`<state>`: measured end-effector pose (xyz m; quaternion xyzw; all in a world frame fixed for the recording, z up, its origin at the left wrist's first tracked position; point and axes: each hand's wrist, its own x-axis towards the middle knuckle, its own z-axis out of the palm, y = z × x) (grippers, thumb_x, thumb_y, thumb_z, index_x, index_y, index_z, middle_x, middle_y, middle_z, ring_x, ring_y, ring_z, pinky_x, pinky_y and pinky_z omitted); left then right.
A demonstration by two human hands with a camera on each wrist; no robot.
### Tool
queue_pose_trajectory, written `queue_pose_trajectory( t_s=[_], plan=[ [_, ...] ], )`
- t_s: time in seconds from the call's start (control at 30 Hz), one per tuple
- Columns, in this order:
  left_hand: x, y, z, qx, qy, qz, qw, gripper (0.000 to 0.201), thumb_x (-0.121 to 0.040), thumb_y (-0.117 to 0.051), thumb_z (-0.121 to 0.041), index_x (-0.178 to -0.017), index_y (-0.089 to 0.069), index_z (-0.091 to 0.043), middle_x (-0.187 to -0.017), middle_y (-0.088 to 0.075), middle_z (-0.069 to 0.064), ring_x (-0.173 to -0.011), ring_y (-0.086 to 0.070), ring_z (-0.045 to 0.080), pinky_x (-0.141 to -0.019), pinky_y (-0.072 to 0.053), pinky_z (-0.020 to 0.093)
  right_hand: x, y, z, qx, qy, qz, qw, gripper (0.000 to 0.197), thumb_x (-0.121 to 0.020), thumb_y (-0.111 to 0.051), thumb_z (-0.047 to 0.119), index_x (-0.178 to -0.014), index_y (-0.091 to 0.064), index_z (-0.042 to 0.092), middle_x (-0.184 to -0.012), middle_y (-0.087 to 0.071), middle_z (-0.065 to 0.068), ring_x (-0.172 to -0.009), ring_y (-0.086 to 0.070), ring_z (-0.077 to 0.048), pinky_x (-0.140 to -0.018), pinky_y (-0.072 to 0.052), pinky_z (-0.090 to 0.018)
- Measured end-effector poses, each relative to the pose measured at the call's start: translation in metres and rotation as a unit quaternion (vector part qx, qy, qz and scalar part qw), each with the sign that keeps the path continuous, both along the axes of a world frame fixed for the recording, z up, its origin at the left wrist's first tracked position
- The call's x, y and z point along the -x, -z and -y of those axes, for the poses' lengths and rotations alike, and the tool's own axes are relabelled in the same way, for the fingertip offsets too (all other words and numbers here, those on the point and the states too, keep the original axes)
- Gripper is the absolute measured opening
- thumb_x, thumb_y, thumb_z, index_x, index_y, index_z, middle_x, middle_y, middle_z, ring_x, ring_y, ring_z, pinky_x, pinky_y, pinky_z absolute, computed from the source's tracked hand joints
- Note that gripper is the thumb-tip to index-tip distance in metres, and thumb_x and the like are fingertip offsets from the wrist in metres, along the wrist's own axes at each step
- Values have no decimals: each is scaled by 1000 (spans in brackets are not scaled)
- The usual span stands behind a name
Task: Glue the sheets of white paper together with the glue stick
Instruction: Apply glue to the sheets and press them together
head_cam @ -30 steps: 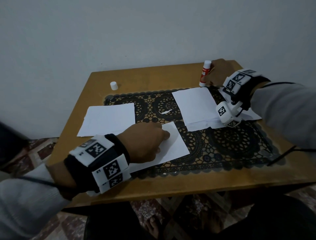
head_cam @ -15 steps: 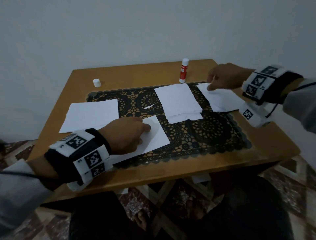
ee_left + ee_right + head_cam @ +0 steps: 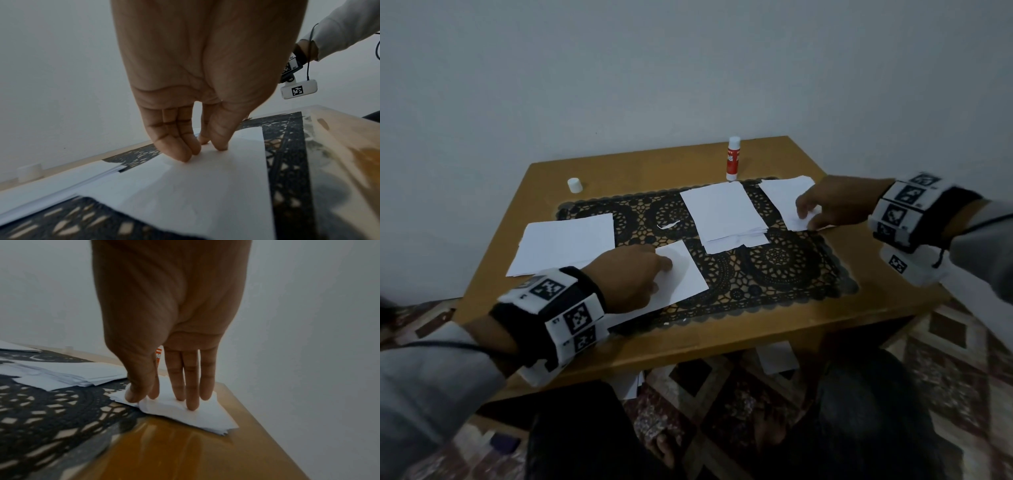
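Observation:
My left hand (image 3: 664,270) presses straight fingers (image 3: 183,155) flat on a white sheet (image 3: 685,277) at the near left of the mat. My right hand (image 3: 806,214) rests on another white sheet (image 3: 780,198) at the table's right edge. In the right wrist view its thumb and straight fingers (image 3: 191,404) touch this sheet (image 3: 205,417), which buckles slightly between them. The red and white glue stick (image 3: 733,159) stands upright and alone at the back of the table. Its white cap (image 3: 574,185) sits apart at the back left.
A stack of white sheets (image 3: 726,212) lies mid-mat, and another stack (image 3: 568,240) lies at the left. A small torn scrap (image 3: 667,224) sits between them. The black lace mat (image 3: 774,270) covers the wooden table (image 3: 722,335). More paper (image 3: 777,356) lies on the floor.
My right hand let go of the glue stick, which stays standing, and moved right and nearer onto the right-hand sheet. My left hand has stayed pressed on its sheet.

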<state>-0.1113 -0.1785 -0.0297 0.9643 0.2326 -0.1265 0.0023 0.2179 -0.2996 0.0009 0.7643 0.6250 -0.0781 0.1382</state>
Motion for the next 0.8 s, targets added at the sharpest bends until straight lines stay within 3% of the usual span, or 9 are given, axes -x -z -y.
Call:
queue_pose_trajectory(
  t_s=[0.1, 0.2, 0.3, 0.47, 0.57, 0.63, 0.7, 0.77, 0.8],
  plan=[
    [0, 0, -1, 3, -1, 2, 1000, 47, -93, -54, -25, -139, -44, -25, -122, -52, 6, -112, -52, 24, -88, -43, 30, -3, 0, 0, -32, 0, -5, 999, 14, -91, -64, 22, -82, -62, 11, -86, -60, 0, -81, -50, -16, -66, -33, -26],
    [0, -1, -2, 13, -6, 6, 1000, 48, -92, -56, -26, -138, -44, -25, -121, -54, 6, -111, -53, 24, -89, -43, 31, -5, 2, 0, -81, 43, -40, 995, 32, -86, -70, 18, -62, -49, 17, -67, -50, 4, -65, -44, -14, -59, -30, -23],
    [1, -2, -2, 21, -13, 4, 1000, 49, -92, -57, -28, -139, -43, -26, -121, -54, 5, -112, -52, 24, -91, -42, 31, -2, 2, 2, -109, 79, -88, 987, 35, -82, -75, 20, -59, -49, 16, -62, -51, 4, -60, -46, -10, -56, -33, -23],
    [5, -5, -1, 39, -10, -9, 999, 55, -95, -52, -35, -146, -34, -25, -120, -50, 5, -111, -50, 23, -86, -37, 25, -4, -5, 0, -121, 128, -153, 972, 32, -82, -76, 22, -62, -55, 8, -67, -67, -8, -71, -68, -32, -63, -52, -32],
    [10, -8, -2, 50, -14, 5, 999, 56, -95, -52, -36, -146, -35, -21, -118, -55, 5, -109, -52, 22, -86, -37, 24, -2, -15, -1, -167, 126, -133, 969, 30, -82, -75, 22, -65, -57, 6, -65, -66, -6, -63, -65, -24, -55, -45, -26],
    [13, -14, -1, 53, -23, 52, 997, 51, -95, -54, -32, -142, -42, -18, -113, -62, 3, -102, -55, 19, -81, -35, 21, 8, -27, -2, -229, 94, -97, 964, 25, -82, -75, 19, -70, -59, 3, -63, -60, -2, -58, -54, -16, -54, -36, -25],
    [15, -22, -4, 60, -34, 121, 990, 42, -94, -56, -26, -135, -51, -17, -97, -65, -1, -86, -55, 16, -75, -34, 20, 27, -42, -4, -291, 55, -96, 950, 18, -80, -74, 14, -75, -60, 4, -63, -52, 0, -59, -45, -14, -57, -34, -25],
    [19, -30, -10, 87, -57, 204, 973, 34, -92, -59, -20, -125, -56, -17, -84, -60, -7, -81, -56, 15, -73, -39, 24, 50, -56, -7, -325, 32, -166, 931, 16, -79, -73, 8, -75, -58, 7, -58, -48, 0, -56, -42, -14, -62, -38, -27],
    [20, -34, -15, 110, -79, 248, 959, 33, -90, -60, -17, -123, -56, -17, -84, -59, -8, -83, -58, 16, -75, -43, 27, 64, -62, -8, -323, 31, -245, 914, 17, -79, -73, 4, -75, -56, 6, -57, -49, -5, -56, -44, -16, -67, -44, -30]
  ],
)
